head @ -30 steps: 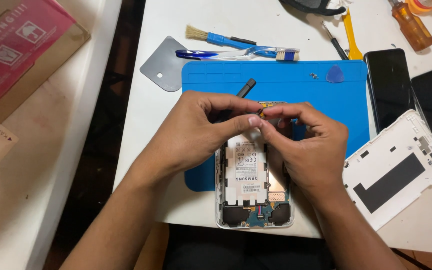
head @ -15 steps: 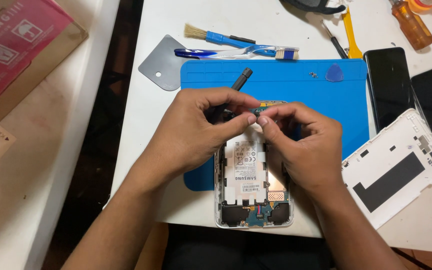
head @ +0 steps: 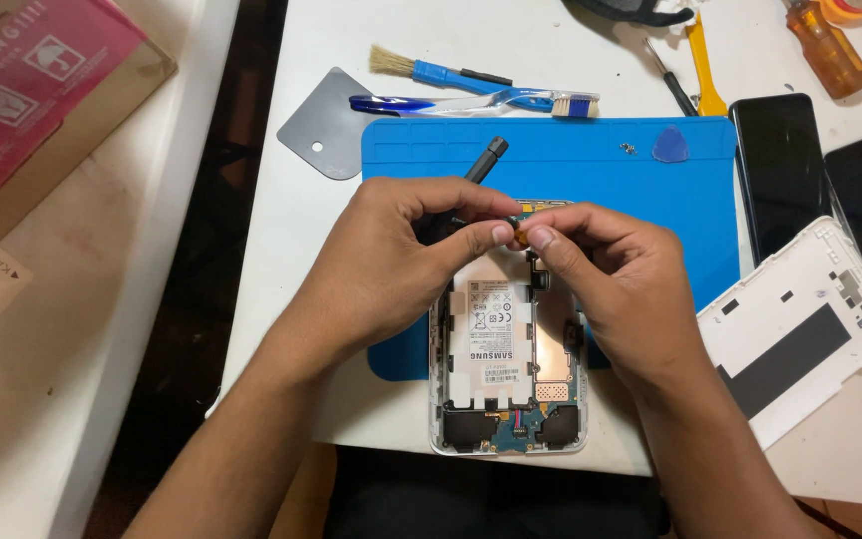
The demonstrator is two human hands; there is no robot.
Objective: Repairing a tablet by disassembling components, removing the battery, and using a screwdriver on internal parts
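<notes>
- A cardboard box (head: 32,110) with a red printed face lies at the far left, on a separate surface, well apart from the work.
- A grey plastic pry card (head: 326,125) rests on the white table (head: 351,399), touching the blue work mat (head: 591,180) at its far left corner; beyond it lie a blue-handled brush (head: 431,70) and a toothbrush (head: 481,102).
- The left hand (head: 391,269) is curled, gripping a black screwdriver (head: 486,160) whose end sticks up past the knuckles; thumb and forefinger pinch toward the middle.
- The opened tablet (head: 506,369), back removed, battery and circuit board exposed, lies at the mat's near edge beneath both hands.
- The right hand (head: 621,289) pinches a small orange part (head: 519,234) at its fingertips, touching the left thumb.
- A blue pick (head: 670,147) lies far right on the mat.
- The white back cover (head: 800,329) lies right of the mat, beside two dark phones (head: 780,170).
</notes>
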